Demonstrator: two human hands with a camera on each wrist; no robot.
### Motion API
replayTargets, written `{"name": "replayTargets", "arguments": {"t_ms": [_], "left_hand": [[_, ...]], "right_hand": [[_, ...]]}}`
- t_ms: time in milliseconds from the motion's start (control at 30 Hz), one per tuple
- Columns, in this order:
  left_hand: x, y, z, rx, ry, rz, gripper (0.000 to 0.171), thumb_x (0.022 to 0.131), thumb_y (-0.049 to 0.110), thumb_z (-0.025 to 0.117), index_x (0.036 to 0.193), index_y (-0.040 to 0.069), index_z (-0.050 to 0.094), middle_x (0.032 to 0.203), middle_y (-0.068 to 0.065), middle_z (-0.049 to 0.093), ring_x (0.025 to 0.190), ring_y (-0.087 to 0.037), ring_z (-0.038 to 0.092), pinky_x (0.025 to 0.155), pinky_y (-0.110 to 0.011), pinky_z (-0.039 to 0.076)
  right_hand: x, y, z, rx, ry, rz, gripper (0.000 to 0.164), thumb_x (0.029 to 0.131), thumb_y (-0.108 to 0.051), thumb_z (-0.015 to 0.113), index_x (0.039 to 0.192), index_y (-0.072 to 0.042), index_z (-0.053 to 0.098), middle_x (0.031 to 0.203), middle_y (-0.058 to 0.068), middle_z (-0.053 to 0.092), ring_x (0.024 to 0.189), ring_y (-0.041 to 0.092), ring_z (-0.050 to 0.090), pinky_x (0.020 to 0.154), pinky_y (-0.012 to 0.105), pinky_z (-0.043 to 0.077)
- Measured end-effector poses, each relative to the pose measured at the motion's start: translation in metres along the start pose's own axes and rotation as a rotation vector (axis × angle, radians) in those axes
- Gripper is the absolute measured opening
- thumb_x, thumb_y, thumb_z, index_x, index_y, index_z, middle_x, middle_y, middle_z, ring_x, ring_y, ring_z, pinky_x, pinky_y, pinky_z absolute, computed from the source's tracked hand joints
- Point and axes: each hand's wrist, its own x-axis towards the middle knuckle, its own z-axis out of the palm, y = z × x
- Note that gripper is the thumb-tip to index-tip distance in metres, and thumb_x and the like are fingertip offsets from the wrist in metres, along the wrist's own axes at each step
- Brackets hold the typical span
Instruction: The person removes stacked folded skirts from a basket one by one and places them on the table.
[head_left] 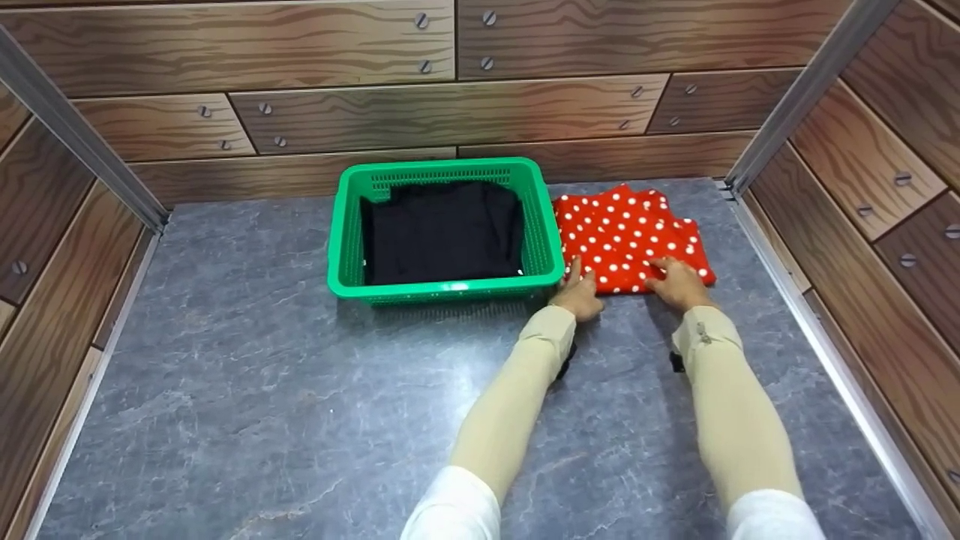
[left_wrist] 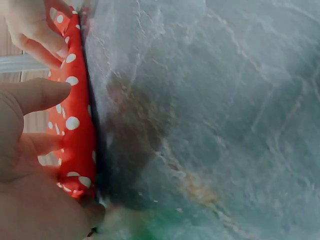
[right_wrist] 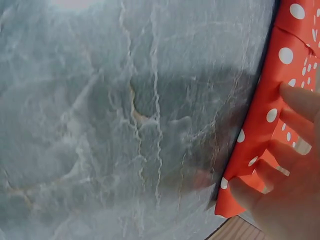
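Note:
A folded red cloth with white polka dots [head_left: 626, 236] lies flat on the grey marbled surface, just right of the green basket [head_left: 450, 288]. My left hand [head_left: 577, 296] is at the cloth's near left corner, close by the basket, with fingers spread on the fabric. At the near right part of the cloth, my right hand [head_left: 681, 283] rests its spread fingers on the top. The right wrist view shows those fingertips [right_wrist: 290, 95] along the folded edge. Inside the basket sits a folded black cloth [head_left: 446, 232].
Wood-patterned panels [head_left: 337, 120] close off the back and both sides. Metal rails [head_left: 832, 360] run along the side edges of the marbled surface [head_left: 262, 390]. The basket stands close to the back panel.

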Motion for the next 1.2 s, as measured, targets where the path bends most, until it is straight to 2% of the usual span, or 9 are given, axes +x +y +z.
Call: {"name": "replayTargets", "arguments": {"t_ms": [100, 200, 267, 333, 467, 667, 900, 1000, 1200], "left_hand": [[-0.011, 0.013, -0.011, 0.092, -0.023, 0.033, 0.056, 0.1, 0.027, 0.059, 0.153, 0.015, 0.047, 0.169, -0.006, 0.008, 0.15, -0.04, 0.018, 0.117, -0.043, 0.028], [-0.021, 0.03, -0.031, 0.216, -0.037, 0.183, 0.049, 0.102, 0.029, 0.057, 0.149, 0.017, 0.054, 0.166, -0.006, 0.024, 0.152, -0.031, 0.017, 0.121, -0.04, 0.018], [-0.026, 0.038, -0.046, 0.266, -0.005, 0.301, 0.047, 0.103, 0.029, 0.056, 0.148, 0.018, 0.056, 0.159, -0.005, 0.04, 0.149, -0.026, 0.028, 0.119, -0.036, 0.021], [-0.03, 0.041, -0.061, 0.263, 0.05, 0.376, 0.046, 0.103, 0.027, 0.056, 0.148, 0.017, 0.056, 0.149, -0.003, 0.053, 0.14, -0.02, 0.043, 0.114, -0.031, 0.031], [-0.042, 0.028, -0.086, 0.212, 0.171, 0.343, 0.04, 0.103, 0.024, 0.058, 0.142, 0.016, 0.063, 0.132, 0.001, 0.066, 0.117, -0.015, 0.061, 0.093, -0.028, 0.05], [-0.06, -0.012, -0.118, 0.174, 0.318, 0.255, 0.035, 0.103, 0.021, 0.059, 0.135, 0.014, 0.067, 0.128, -0.002, 0.068, 0.107, -0.018, 0.065, 0.084, -0.034, 0.054], [-0.079, -0.053, -0.147, 0.125, 0.427, 0.186, 0.033, 0.103, 0.022, 0.059, 0.134, 0.014, 0.067, 0.126, -0.005, 0.068, 0.109, -0.023, 0.065, 0.086, -0.041, 0.055], [-0.088, -0.072, -0.155, 0.115, 0.463, 0.161, 0.033, 0.103, 0.022, 0.059, 0.134, 0.014, 0.068, 0.125, -0.007, 0.068, 0.112, -0.026, 0.065, 0.089, -0.043, 0.054], [-0.104, -0.102, -0.165, 0.097, 0.509, 0.124, 0.032, 0.102, 0.02, 0.06, 0.132, 0.011, 0.068, 0.123, -0.011, 0.069, 0.112, -0.029, 0.064, 0.089, -0.045, 0.053]], "right_hand": [[-0.001, -0.005, -0.004, 0.058, 0.034, -0.019, 0.052, 0.1, -0.011, 0.058, 0.143, 0.015, 0.044, 0.147, 0.037, 0.039, 0.138, 0.053, 0.034, 0.112, 0.06, 0.029], [0.0, -0.016, -0.012, 0.083, 0.11, -0.056, 0.049, 0.098, -0.009, 0.06, 0.14, 0.015, 0.048, 0.141, 0.036, 0.048, 0.133, 0.053, 0.041, 0.11, 0.06, 0.033], [0.0, -0.027, -0.018, 0.091, 0.175, -0.085, 0.046, 0.097, -0.007, 0.061, 0.136, 0.015, 0.053, 0.137, 0.036, 0.052, 0.131, 0.052, 0.044, 0.108, 0.059, 0.035], [-0.001, -0.04, -0.025, 0.097, 0.239, -0.123, 0.041, 0.095, -0.004, 0.063, 0.131, 0.014, 0.058, 0.132, 0.034, 0.057, 0.127, 0.051, 0.049, 0.106, 0.058, 0.038], [-0.004, -0.067, -0.035, 0.108, 0.325, -0.186, 0.031, 0.095, -0.001, 0.065, 0.123, 0.012, 0.065, 0.122, 0.031, 0.065, 0.115, 0.047, 0.06, 0.099, 0.055, 0.045], [-0.01, -0.1, -0.037, 0.168, 0.351, -0.217, 0.027, 0.096, -0.002, 0.067, 0.119, 0.011, 0.069, 0.118, 0.028, 0.068, 0.104, 0.044, 0.067, 0.09, 0.053, 0.051], [-0.007, -0.128, -0.027, 0.253, 0.289, -0.234, 0.029, 0.096, -0.001, 0.067, 0.121, 0.013, 0.067, 0.121, 0.028, 0.066, 0.109, 0.042, 0.065, 0.094, 0.05, 0.051], [-0.007, -0.138, -0.021, 0.287, 0.271, -0.247, 0.028, 0.096, -0.001, 0.067, 0.121, 0.013, 0.067, 0.12, 0.028, 0.067, 0.109, 0.041, 0.065, 0.098, 0.048, 0.048], [-0.003, -0.16, -0.008, 0.329, 0.274, -0.32, 0.026, 0.095, 0.001, 0.067, 0.117, 0.014, 0.068, 0.115, 0.029, 0.069, 0.104, 0.04, 0.065, 0.093, 0.048, 0.05]]}}
